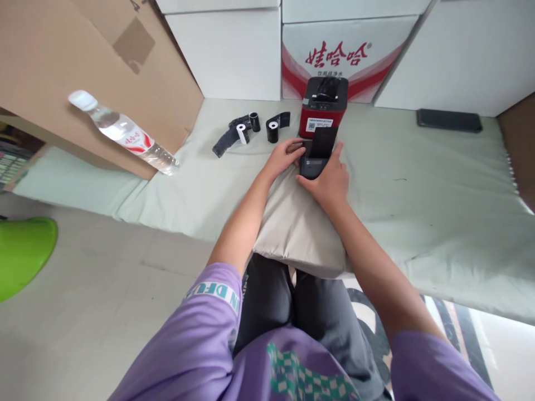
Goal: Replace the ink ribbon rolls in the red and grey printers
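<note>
Our right hand (332,179) clasps the dark device (313,169) in front of the red machine (324,112), our left hand (284,158) bends its fingers alongside, grip unclear, and a black piece (324,142) already stands upright there, though we have not yet let go.

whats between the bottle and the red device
Three small rolls and black strips lie between them on the cloth, in the head view.

We recorded a red, black-topped device (325,112); left of it, black-and-white rolls (272,133); behind it, a red-banded white carton (346,33); in front, a black unit (314,166).
</note>
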{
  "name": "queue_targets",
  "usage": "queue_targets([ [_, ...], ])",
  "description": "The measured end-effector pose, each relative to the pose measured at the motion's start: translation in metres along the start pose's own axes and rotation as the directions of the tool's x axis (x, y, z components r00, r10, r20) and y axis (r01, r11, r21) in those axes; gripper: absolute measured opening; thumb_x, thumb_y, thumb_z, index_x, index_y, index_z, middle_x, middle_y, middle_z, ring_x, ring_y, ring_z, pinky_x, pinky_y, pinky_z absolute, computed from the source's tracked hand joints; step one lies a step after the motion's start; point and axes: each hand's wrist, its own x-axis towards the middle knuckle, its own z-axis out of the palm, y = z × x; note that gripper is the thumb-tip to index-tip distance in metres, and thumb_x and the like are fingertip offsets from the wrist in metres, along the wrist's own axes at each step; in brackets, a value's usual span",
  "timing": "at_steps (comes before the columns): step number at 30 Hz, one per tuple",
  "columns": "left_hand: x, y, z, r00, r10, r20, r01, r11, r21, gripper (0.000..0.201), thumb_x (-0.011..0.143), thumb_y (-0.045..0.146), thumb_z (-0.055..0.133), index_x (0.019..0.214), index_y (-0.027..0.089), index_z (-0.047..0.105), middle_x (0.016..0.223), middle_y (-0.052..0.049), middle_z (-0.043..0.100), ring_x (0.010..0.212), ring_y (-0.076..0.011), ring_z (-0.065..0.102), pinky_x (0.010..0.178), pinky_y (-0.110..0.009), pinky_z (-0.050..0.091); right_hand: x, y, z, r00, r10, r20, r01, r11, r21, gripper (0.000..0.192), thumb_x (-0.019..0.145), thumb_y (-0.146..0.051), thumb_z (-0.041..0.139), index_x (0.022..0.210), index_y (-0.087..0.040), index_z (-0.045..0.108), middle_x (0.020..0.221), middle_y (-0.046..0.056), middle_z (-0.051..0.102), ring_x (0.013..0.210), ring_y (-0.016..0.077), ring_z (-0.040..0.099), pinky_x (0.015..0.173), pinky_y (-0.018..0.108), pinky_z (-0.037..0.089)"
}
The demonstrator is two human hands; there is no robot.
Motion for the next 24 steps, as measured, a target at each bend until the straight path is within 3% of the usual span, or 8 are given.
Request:
queue_targets([
  [3, 0.003, -0.004, 0.002, 0.999, 0.038, -0.007, -0.038, 0.997, -0.06, 0.042, 0.106, 0.031, 0.057, 0.146, 0.02, 0.061, 0.14, -0.013, 0.075, 0.091, -0.0179, 0.077, 0.081, -0.034, 0.062, -0.002, -0.013, -0.008, 0.997, 0.041, 0.062, -0.03, 0.986, -0.166, 0.134, 0.069, -0.049, 0.09, 0.167, 0.002, 0.016, 0.147, 0.038, 0.057, 0.135, 0.0542, 0.055, 0.115, 0.068, 0.042],
  [5, 0.006, -0.01, 0.003, 0.998, 0.059, -0.027, -0.062, 0.993, -0.097, 0.038, 0.107, 0.035, 0.055, 0.14, 0.018, 0.065, 0.132, -0.012, 0.078, 0.079, -0.0147, 0.075, 0.078, -0.031, 0.061, 0.0, -0.012, -0.013, 0.998, 0.036, 0.052, -0.025, 0.978, -0.205, 0.127, 0.068, -0.043, 0.086, 0.166, 0.004, 0.018, 0.147, 0.035, 0.058, 0.135, 0.0505, 0.056, 0.116, 0.063, 0.044],
  [8, 0.009, -0.016, 0.006, 0.997, 0.058, -0.06, -0.067, 0.986, -0.154, 0.036, 0.108, 0.038, 0.055, 0.133, 0.016, 0.068, 0.125, -0.012, 0.08, 0.067, -0.0105, 0.07, 0.073, -0.025, 0.058, 0.007, -0.001, -0.022, 0.998, 0.055, -0.036, -0.062, 0.973, -0.222, 0.123, 0.064, -0.039, 0.082, 0.165, -0.003, 0.021, 0.151, 0.029, 0.055, 0.14, 0.0454, 0.054, 0.12, 0.06, 0.043],
  [12, 0.01, -0.02, 0.008, 0.998, 0.037, -0.059, -0.048, 0.981, -0.186, 0.033, 0.107, 0.037, 0.057, 0.129, 0.016, 0.069, 0.122, -0.012, 0.081, 0.063, -0.0086, 0.067, 0.068, -0.021, 0.055, 0.027, 0.017, -0.042, 0.975, 0.126, -0.183, -0.169, 0.955, -0.243, 0.127, 0.064, -0.041, 0.083, 0.166, -0.006, 0.016, 0.154, 0.03, 0.052, 0.144, 0.0451, 0.051, 0.121, 0.061, 0.042],
  [15, 0.01, -0.021, 0.008, 0.996, 0.061, -0.058, -0.071, 0.979, -0.19, 0.032, 0.105, 0.036, 0.059, 0.128, 0.016, 0.069, 0.12, -0.012, 0.081, 0.064, -0.0084, 0.067, 0.067, -0.021, 0.053, 0.045, 0.024, -0.054, 0.956, 0.19, -0.224, -0.248, 0.931, -0.268, 0.127, 0.064, -0.038, 0.084, 0.167, -0.005, 0.016, 0.154, 0.029, 0.053, 0.145, 0.0455, 0.05, 0.124, 0.06, 0.039],
  [20, 0.012, -0.022, 0.008, 0.998, 0.048, -0.047, -0.056, 0.981, -0.188, 0.031, 0.105, 0.034, 0.059, 0.129, 0.017, 0.068, 0.118, -0.011, 0.081, 0.064, -0.0087, 0.067, 0.068, -0.022, 0.053, 0.071, 0.03, -0.053, 0.908, 0.341, -0.244, -0.405, 0.866, -0.293, 0.129, 0.064, -0.031, 0.086, 0.169, -0.004, 0.017, 0.158, 0.031, 0.051, 0.147, 0.046, 0.05, 0.127, 0.06, 0.035],
  [24, 0.013, -0.022, 0.009, 0.998, 0.041, -0.047, -0.05, 0.977, -0.205, 0.029, 0.104, 0.03, 0.059, 0.128, 0.016, 0.068, 0.114, -0.011, 0.081, 0.063, -0.009, 0.067, 0.069, -0.023, 0.054, 0.083, 0.038, -0.045, 0.902, 0.354, -0.248, -0.421, 0.849, -0.32, 0.127, 0.065, -0.032, 0.086, 0.169, -0.009, 0.017, 0.16, 0.03, 0.048, 0.149, 0.045, 0.048, 0.128, 0.064, 0.031],
])
